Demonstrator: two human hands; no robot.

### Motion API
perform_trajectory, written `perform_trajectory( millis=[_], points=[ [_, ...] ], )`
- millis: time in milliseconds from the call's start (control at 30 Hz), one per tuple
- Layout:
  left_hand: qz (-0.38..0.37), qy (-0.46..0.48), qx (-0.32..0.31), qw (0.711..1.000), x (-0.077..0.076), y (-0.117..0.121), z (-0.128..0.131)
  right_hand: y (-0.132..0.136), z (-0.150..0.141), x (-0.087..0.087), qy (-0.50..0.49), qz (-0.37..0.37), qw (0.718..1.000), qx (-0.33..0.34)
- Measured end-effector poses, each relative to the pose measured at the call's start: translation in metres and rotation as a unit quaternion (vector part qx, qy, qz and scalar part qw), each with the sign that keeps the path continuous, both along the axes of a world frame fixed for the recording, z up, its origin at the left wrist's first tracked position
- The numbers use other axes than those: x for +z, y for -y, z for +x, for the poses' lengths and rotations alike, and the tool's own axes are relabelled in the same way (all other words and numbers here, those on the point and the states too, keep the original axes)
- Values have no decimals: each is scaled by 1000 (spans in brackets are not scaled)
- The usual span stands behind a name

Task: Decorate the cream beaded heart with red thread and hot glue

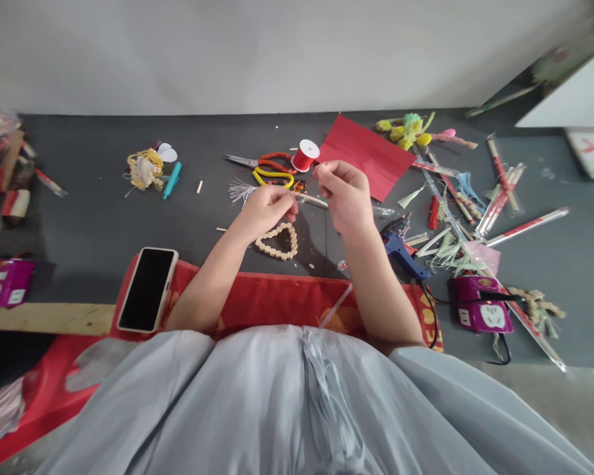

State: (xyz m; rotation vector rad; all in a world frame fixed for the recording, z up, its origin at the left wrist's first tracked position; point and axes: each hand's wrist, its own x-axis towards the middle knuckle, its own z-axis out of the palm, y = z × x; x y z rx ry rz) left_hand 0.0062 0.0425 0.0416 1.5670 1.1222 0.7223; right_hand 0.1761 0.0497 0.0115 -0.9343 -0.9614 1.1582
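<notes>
Over the middle of the table, my left hand (271, 206) is closed in a pinch, with whatever lies in its fingers too small to make out. My right hand (345, 192) is raised beside it, thumb and forefinger pressed together near a spool of red thread (305, 156); any thread in the pinch cannot be told. Below my left hand lies a pale beaded heart-shaped loop (278, 254). Scissors (262, 161) with red and yellow handles rest behind it, next to white thread ends (240, 190). A thin stick (313, 200) shows between the hands.
Red paper (364, 157) lies behind my right hand. To the right are a blue glue gun (404, 251), wrapped sticks, tassels (433, 212) and a purple power socket (480, 305). A phone (148, 289), a teal marker (172, 180) and yellow cord (145, 169) are on the left.
</notes>
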Motion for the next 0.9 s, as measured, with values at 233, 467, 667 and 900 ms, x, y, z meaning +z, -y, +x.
perform_trajectory(
  millis=[233,467,667,900],
  points=[
    [8,-76,46,996,-2,-3,-7,-13,22,-8,-11,-17,999,-46],
    [14,-120,50,991,-1,-10,-18,-8,18,-5,-45,-27,999,10],
    [135,-185,103,968,2,-11,-24,-1,10,4,-63,-15,997,46],
    [231,-361,176,886,0,-14,-33,13,-11,16,-27,-57,985,160]
  ],
)
